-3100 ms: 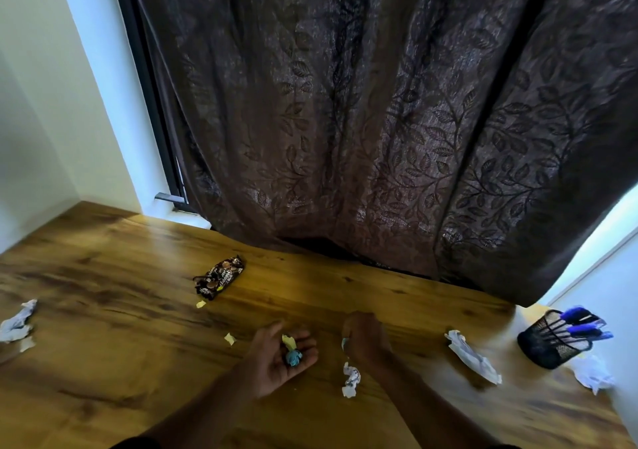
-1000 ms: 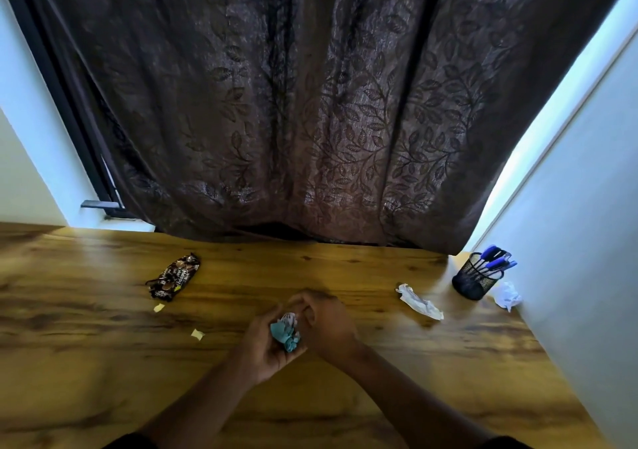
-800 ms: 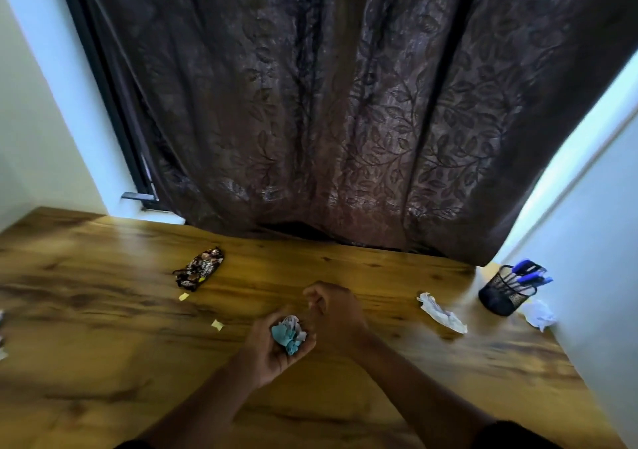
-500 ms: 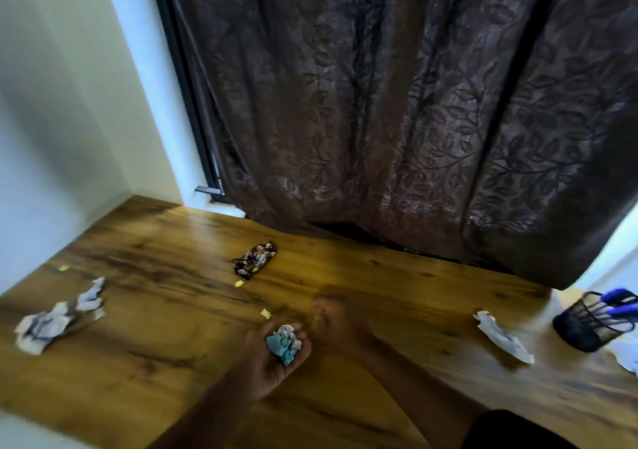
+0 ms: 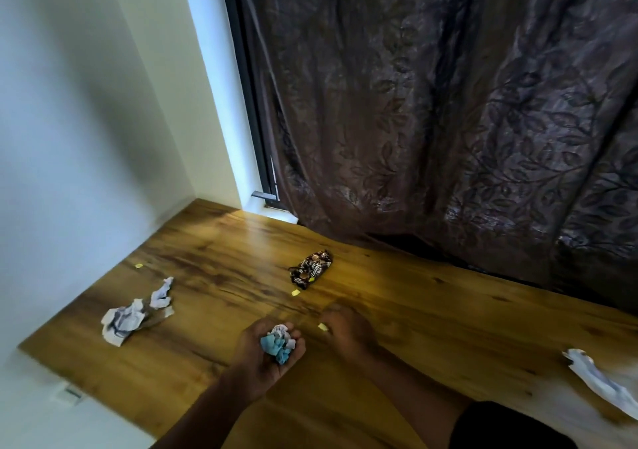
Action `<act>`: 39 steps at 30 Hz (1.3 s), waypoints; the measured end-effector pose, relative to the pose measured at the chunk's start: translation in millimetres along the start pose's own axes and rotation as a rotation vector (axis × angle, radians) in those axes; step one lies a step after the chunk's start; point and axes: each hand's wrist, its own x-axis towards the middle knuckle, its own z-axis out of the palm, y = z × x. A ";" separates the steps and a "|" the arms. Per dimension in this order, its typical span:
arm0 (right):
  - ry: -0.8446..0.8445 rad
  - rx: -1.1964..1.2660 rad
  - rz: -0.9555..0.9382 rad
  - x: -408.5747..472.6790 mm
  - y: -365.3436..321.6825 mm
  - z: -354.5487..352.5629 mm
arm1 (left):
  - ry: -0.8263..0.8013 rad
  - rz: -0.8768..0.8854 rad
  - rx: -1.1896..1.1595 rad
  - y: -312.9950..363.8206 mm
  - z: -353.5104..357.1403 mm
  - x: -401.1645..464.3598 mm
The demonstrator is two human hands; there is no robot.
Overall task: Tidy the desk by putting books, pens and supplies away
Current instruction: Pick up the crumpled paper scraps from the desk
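My left hand [image 5: 262, 355] is cupped palm up over the wooden desk [image 5: 214, 269], holding a wad of blue and white crumpled scraps [image 5: 279, 341]. Just to its right, my right hand [image 5: 348, 329] rests knuckles up on the desk, its fingertips pinching a small yellow paper scrap [image 5: 323, 326]. A brown snack wrapper [image 5: 311, 269] lies further back, with another yellow scrap [image 5: 295, 292] just in front of it. Crumpled white paper [image 5: 133, 315] lies at the left of the desk.
A dark leaf-patterned curtain [image 5: 448, 120] hangs over the desk's back edge. White walls [image 5: 69, 138] close the left side. More crumpled white paper [image 5: 600, 383] lies at the right edge. A tiny yellow scrap [image 5: 138, 266] sits near the left wall.
The view has swung left, so the pen holder is out of sight and the left crumpled paper shows. My right hand moved off the wad and down onto a yellow scrap on the desk.
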 end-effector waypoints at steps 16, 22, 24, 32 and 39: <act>0.216 0.353 -0.037 29.8 -56.4 -44.4 | -0.057 -0.059 0.069 44.1 -2.0 56.0; 0.112 0.230 -0.142 29.0 -78.0 -55.3 | -0.067 -0.078 0.087 42.1 -1.9 63.4; 0.168 0.147 -0.072 35.5 -75.1 -55.8 | -0.053 -0.090 0.047 44.7 -2.6 64.2; 0.084 -0.043 0.117 72.2 -51.7 -32.1 | -0.044 -0.106 -0.079 64.1 -20.0 48.8; -0.016 -0.162 0.099 101.2 -62.4 -8.6 | 0.015 -0.083 -0.129 80.5 -33.8 42.7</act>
